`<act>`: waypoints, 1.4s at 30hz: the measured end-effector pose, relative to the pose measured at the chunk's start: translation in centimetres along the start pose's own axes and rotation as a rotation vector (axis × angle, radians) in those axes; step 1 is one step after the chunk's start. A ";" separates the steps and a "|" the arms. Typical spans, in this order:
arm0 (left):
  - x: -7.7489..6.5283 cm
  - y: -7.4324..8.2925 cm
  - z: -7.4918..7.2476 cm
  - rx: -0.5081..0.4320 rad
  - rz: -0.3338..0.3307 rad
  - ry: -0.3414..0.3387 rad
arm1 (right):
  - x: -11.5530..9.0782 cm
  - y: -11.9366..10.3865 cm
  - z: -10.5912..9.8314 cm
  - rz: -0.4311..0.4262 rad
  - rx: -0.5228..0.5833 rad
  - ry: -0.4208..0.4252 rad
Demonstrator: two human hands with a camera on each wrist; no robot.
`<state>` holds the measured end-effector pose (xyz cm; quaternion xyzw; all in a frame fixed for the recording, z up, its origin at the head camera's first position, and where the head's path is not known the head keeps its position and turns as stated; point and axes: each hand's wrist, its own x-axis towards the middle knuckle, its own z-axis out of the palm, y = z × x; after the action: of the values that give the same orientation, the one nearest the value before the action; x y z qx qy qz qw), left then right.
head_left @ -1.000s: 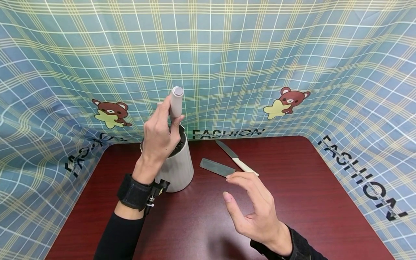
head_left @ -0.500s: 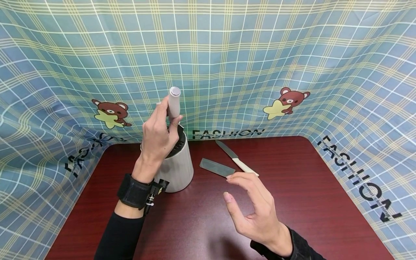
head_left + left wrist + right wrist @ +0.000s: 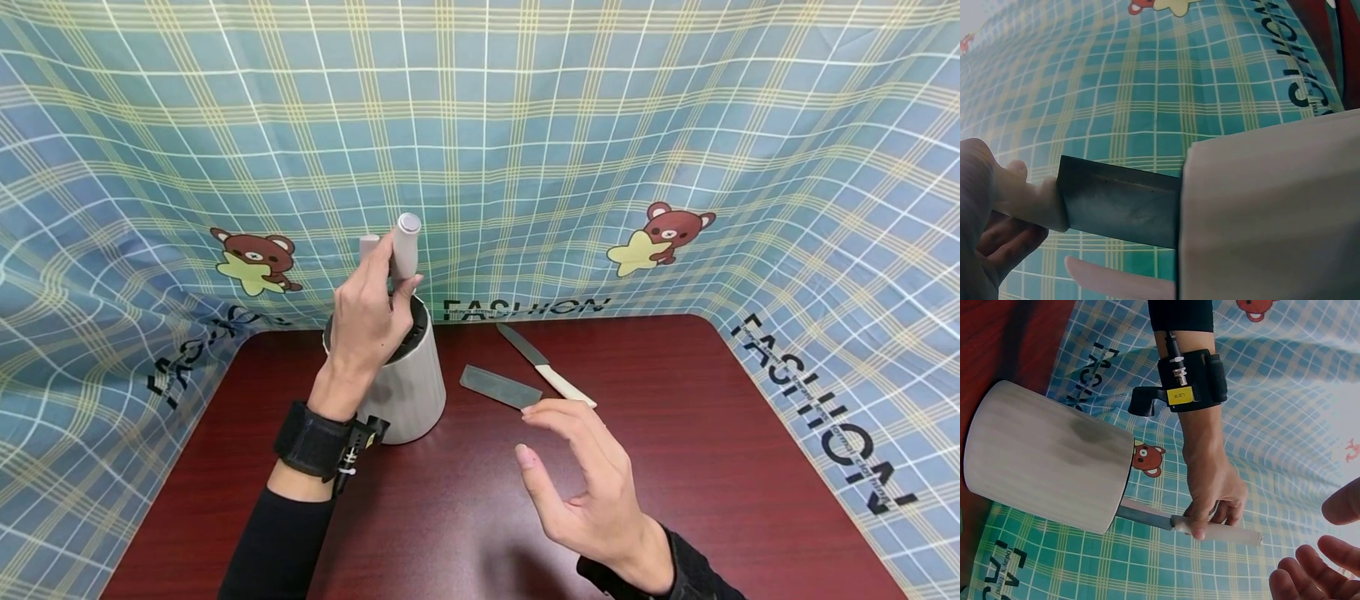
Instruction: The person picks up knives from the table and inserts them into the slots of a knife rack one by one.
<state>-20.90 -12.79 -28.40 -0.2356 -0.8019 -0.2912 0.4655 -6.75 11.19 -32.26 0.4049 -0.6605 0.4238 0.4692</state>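
Note:
My left hand (image 3: 367, 312) grips the pale handle (image 3: 406, 250) of a broad-bladed kitchen knife above a light grey knife block (image 3: 408, 396). In the left wrist view, its dark, wide blade (image 3: 1119, 201) runs partly into the block's mouth; the rest is hidden inside. A second pale handle (image 3: 369, 243) stands in the block beside it. My right hand (image 3: 592, 483) hovers over the table, fingers loosely bent and apart, holding nothing. Just beyond its fingertips lies a grey rectangular blade (image 3: 498, 386); whether it has a handle is hidden by the hand.
A knife (image 3: 547, 367) with a white handle and a grey pointed blade lies on the dark red table (image 3: 675, 417), right of the block. A checked cloth (image 3: 525, 167) with bear prints rises behind the table and along both sides.
The left hand's knife leans slightly left, then comes back and sinks a little lower into the block. More of the second handle shows now. The right hand stays nearly still.

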 end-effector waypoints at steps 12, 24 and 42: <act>-0.8 -0.8 0.5 0.018 -0.033 -0.047 | -0.1 0.0 0.0 0.001 0.008 0.007; -1.5 -1.7 1.0 0.029 -0.055 -0.095 | -0.4 0.0 -0.1 0.014 0.013 0.009; -2.4 -2.7 1.6 0.038 -0.073 -0.144 | -0.6 0.1 -0.1 0.028 0.013 0.005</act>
<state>-22.53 -13.92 -31.79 -0.2175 -0.8469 -0.2749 0.3999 -6.71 11.44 -32.87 0.3976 -0.6620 0.4358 0.4623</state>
